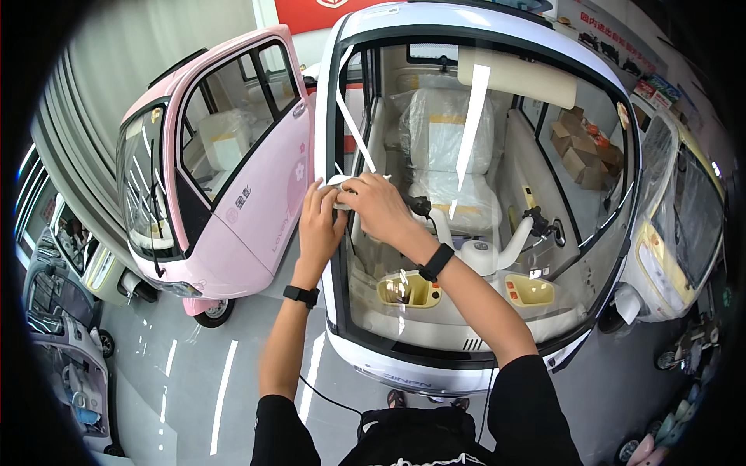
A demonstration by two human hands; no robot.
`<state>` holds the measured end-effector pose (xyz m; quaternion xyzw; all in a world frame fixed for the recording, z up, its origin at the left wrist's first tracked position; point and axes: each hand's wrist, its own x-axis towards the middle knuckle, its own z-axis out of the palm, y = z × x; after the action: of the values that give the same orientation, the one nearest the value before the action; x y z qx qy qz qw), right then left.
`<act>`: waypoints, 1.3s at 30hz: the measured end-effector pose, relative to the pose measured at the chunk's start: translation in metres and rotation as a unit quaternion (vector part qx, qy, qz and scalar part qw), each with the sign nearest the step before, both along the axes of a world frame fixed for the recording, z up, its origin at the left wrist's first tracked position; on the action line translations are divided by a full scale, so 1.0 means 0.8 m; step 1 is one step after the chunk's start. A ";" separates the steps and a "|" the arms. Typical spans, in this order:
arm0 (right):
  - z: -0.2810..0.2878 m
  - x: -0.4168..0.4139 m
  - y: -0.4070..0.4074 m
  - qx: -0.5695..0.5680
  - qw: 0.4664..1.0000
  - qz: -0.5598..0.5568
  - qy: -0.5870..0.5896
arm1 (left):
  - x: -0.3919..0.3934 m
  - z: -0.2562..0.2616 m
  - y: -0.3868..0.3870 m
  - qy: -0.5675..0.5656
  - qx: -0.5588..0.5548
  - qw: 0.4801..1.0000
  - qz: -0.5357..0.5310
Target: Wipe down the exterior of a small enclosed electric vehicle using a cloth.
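My left hand (pixel 319 224) and my right hand (pixel 376 207) are close together in front of the left edge of the windshield (pixel 408 250) of a white enclosed mini vehicle. Between them, both sets of fingers grip a small white item (pixel 340 181), possibly a folded cloth; my fingers cover much of it. Whether it touches the glass I cannot tell. Behind the windshield are a plastic-wrapped seat (pixel 449 134), a white handlebar (pixel 507 253) and a yellow storage pocket (pixel 529 291).
A pink enclosed vehicle (pixel 245 233) stands close on the left, its wheel (pixel 214 313) on the shiny grey floor (pixel 192 378). To the right is a yellow-and-white vehicle (pixel 670 250) partly under plastic film. Thin black cables (pixel 329 399) hang near my waist.
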<state>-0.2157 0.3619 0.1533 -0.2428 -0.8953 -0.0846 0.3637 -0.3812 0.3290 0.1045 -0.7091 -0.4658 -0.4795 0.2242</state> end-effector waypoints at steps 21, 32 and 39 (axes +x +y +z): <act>-0.052 0.131 -0.078 0.004 0.999 -0.036 0.038 | 0.132 -0.050 -0.056 -0.004 0.000 0.998 -0.058; 0.030 0.184 -0.014 0.128 0.985 -0.101 0.055 | 0.202 0.060 0.012 -0.013 0.022 0.997 -0.075; -0.015 0.220 -0.057 0.086 0.984 -0.114 0.107 | 0.236 0.008 -0.016 0.009 0.025 0.996 -0.081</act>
<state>-0.0399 0.3166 0.1413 -0.3192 -0.8070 -0.1755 0.4649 -0.1928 0.3162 0.1110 -0.7433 -0.3926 -0.5009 0.2062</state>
